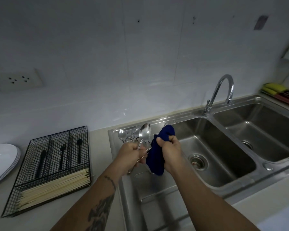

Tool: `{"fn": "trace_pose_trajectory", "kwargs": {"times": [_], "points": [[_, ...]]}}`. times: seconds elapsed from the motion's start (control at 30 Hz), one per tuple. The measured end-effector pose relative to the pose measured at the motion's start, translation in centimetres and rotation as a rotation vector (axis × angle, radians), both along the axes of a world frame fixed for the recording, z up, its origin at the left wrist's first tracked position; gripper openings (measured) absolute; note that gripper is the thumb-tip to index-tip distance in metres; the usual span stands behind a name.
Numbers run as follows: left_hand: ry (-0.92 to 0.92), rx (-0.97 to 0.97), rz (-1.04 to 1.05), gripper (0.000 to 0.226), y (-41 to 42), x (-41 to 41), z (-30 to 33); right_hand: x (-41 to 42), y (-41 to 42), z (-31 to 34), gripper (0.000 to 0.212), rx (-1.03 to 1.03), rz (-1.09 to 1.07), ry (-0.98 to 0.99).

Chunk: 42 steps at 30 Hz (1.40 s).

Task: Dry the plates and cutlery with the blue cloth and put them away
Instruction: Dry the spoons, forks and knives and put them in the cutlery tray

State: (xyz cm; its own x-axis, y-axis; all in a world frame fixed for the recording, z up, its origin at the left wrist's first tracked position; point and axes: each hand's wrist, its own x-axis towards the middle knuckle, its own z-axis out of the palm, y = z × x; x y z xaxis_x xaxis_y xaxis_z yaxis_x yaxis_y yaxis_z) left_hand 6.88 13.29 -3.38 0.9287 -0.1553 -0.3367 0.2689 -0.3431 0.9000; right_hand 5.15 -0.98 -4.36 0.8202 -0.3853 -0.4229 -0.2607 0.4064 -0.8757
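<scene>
Cutlery [141, 139] sits bunched in my left hand [128, 155], fingers curled tight round the handles above the drainboard [150, 189]. My right hand [170, 150] grips the blue cloth [157, 157]. I'd wipe each spoon bowl separately, then drop them in the mesh tray [48, 170].

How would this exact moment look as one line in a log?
step: drying cutlery | left hand: grips bunch of steel spoons | right hand: clutches dark blue cloth | place: over steel sink drainboard
</scene>
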Motion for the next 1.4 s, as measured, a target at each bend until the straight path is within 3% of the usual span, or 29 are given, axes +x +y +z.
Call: {"fn": "trace_pose_trajectory", "kwargs": {"times": [0.17,0.37,0.43,0.57,0.67,0.87,1.0,1.17,1.4], "points": [[-0.072,0.023,-0.024,0.007,1.1,-0.7,1.4,-0.1,2.1,1.3,0.019,-0.098,-0.153,-0.032],[-0.14,0.064,0.005,0.007,2.8,-1.4,0.7,-0.6,1.1,2.0,0.023,-0.163,-0.177,-0.068],[-0.138,0.044,0.05,0.008,3.1,-1.6,0.3,-0.8,0.4,2.3,0.026,-0.103,-0.141,-0.078],[-0.151,0.003,0.107,0.012,2.5,-1.7,0.3,-1.7,1.0,2.6,0.036,0.213,-0.012,-0.005],[-0.166,0.021,0.122,0.017,2.2,-1.5,0.5,-2.1,1.7,1.9,0.048,0.281,0.042,0.02],[-0.13,-0.01,0.141,0.012,2.5,-1.4,-0.5,-1.7,0.9,1.1,0.039,-0.059,0.166,-0.015],[-0.129,0.008,0.154,0.011,2.3,-1.5,-0.8,-2.1,0.1,1.3,0.023,-0.086,0.249,0.022],[-0.129,-0.02,0.166,0.013,2.1,-1.5,-1.4,-2.1,-0.5,1.8,0.029,-0.138,0.387,0.16],[-0.126,-0.036,0.15,0.014,1.5,-1.4,-1.5,-1.5,-1.4,1.7,0.019,-0.22,0.317,0.095]]}}
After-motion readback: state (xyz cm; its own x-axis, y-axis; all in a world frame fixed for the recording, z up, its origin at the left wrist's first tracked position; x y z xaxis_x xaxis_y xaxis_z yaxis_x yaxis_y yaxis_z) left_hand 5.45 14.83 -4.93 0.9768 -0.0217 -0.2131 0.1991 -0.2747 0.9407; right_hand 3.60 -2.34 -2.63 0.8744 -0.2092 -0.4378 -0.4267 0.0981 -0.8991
